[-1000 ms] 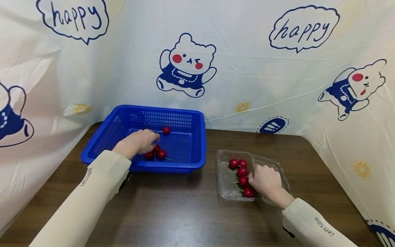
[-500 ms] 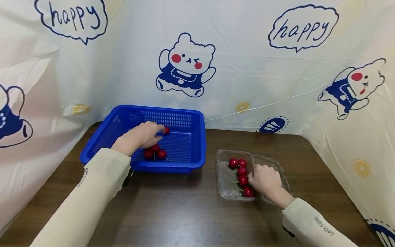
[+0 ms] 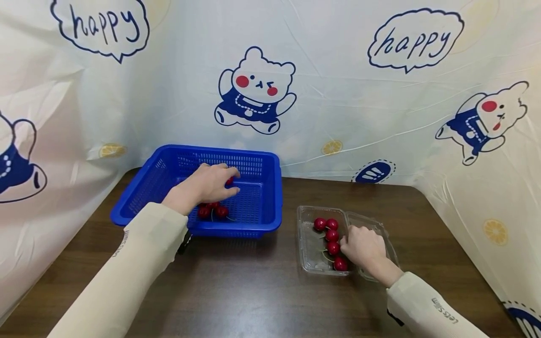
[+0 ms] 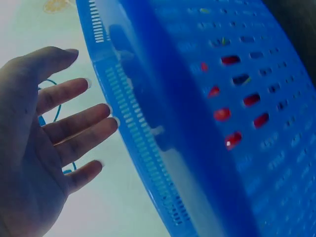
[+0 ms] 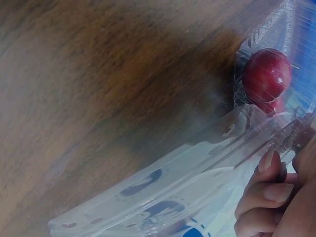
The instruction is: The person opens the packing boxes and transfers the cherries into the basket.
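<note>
My left hand [image 3: 206, 186] hovers over the blue plastic basket [image 3: 253, 227], fingers spread and relaxed, as its open palm [image 4: 29, 163] in the left wrist view confirms. One cherry [image 3: 229, 180] lies beyond it, partly covered by the fingers. Below the hand sits a small cluster of cherries [image 3: 221, 212], some hidden by it. On the right, a hinged clear plastic box [image 3: 310, 253] holds several cherries [image 3: 332, 235] in a rough column. My right hand [image 3: 364, 246], with curled fingers, grips the box at the edge between tray and lid [image 3: 386, 241].
Both containers stand on a dark wooden table [image 3: 249, 291], the basket at the back left. A printed cloth [image 3: 329, 94] hangs close behind and along both sides. A bare strip of tabletop separates basket and box.
My left hand has moved right and farther back inside the basket, from the near cluster toward the single cherry, and its fingers have spread. The right hand and box stay put.
</note>
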`<state>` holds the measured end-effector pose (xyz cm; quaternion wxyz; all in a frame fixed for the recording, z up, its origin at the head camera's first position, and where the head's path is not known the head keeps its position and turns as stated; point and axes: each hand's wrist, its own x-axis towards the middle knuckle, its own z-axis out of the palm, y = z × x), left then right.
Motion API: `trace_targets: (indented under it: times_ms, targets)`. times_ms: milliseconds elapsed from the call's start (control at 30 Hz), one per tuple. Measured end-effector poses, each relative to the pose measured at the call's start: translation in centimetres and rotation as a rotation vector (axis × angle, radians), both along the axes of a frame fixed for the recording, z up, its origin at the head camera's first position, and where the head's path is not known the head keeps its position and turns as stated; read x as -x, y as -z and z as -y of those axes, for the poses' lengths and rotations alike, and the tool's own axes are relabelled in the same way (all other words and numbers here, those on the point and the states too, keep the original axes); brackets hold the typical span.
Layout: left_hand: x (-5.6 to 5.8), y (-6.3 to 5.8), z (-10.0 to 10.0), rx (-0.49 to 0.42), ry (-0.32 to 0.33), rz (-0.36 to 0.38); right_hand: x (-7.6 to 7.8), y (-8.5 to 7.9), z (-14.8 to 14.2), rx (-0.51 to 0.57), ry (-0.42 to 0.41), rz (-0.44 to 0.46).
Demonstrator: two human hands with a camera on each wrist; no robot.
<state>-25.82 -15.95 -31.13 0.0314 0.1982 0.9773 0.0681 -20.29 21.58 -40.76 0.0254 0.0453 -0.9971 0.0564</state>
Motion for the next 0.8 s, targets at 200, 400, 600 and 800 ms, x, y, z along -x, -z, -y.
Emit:
trace_targets:
  times_ms: [200, 400, 600, 800]
  targets:
    - [-0.1, 0.3, -1.2, 0.012, 0.03, -0.04, 0.0, 0.1, 0.0, 0.003, -0.005, -0.014]
    - [-0.2, 0.3, -2.6, 0.003, 0.081, -0.069, 0.0, 0.0, -0.1, 0.004, -0.004, -0.02]
    - [-0.6, 0.3, -4.3, 0.0, 0.115, -0.09, 0.0, 0.0, -0.2, 0.008, -0.004, -0.02]
    - [-0.9, 0.6, -5.5, -0.003, 0.146, -0.122, 0.1, 0.1, -0.2, 0.005, -0.006, -0.032]
